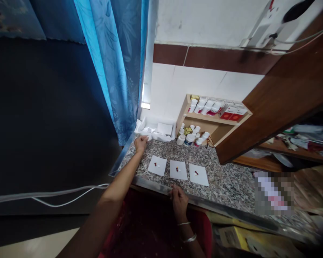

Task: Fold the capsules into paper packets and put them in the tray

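My left hand [141,144] reaches to the front left corner of a white plastic tray [172,134]. Its fingers are closed at the tray's edge, and whatever they pinch is too small to make out. Loose white slips and a stack of white paper [165,129] lie inside the tray. At the counter's front edge my right hand [179,201] rests with loosely bent fingers, partly apart, holding nothing visible. Three square papers, the left one [153,168], the middle one [181,175] and the right one [203,177], lie in a row, each bearing dark red and white pills.
Behind the papers, a small wooden shelf [215,120] holds medicine bottles [190,139] and red-and-white boxes [233,115]. A blue curtain [118,71] hangs at the left. A brown wooden cabinet [280,93] stands at the right of the speckled granite counter [223,184].
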A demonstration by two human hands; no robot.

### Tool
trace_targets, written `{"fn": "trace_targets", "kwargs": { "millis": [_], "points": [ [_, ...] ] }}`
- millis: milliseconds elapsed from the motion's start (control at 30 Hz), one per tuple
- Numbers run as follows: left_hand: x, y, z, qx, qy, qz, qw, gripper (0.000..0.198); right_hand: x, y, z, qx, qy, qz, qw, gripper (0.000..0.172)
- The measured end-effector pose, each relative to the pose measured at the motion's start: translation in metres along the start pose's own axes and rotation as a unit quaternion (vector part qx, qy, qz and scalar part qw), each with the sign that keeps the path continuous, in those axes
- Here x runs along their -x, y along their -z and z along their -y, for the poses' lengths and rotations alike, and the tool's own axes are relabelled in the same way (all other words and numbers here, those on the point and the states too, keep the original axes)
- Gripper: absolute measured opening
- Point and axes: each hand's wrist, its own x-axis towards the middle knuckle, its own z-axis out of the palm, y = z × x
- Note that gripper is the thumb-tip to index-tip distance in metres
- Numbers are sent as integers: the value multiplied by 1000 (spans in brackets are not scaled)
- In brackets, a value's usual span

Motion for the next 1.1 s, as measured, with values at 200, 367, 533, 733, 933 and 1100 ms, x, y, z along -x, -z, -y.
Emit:
{"fn": "trace_targets", "kwargs": {
  "millis": [200,367,533,733,933,1100],
  "points": [
    [-58,-13,-21,-202,-60,-8,978,17,-1,2,-2,25,6,25,999,40],
    [-84,-18,-24,-310,-54,45,948,18,-1,2,-8,74,44,33,996,37],
    [-94,-20,-22,-339,-45,44,939,20,0,1,-14,89,56,20,994,35],
    [-92,-19,-27,-356,-53,66,931,24,0,2,-9,89,49,25,995,34],
    [-64,-9,-39,-342,-113,55,931,29,-2,1,-5,97,41,22,994,35],
    [12,6,-35,-270,-196,84,939,26,-5,2,-1,123,42,42,991,36]
  ]
}}
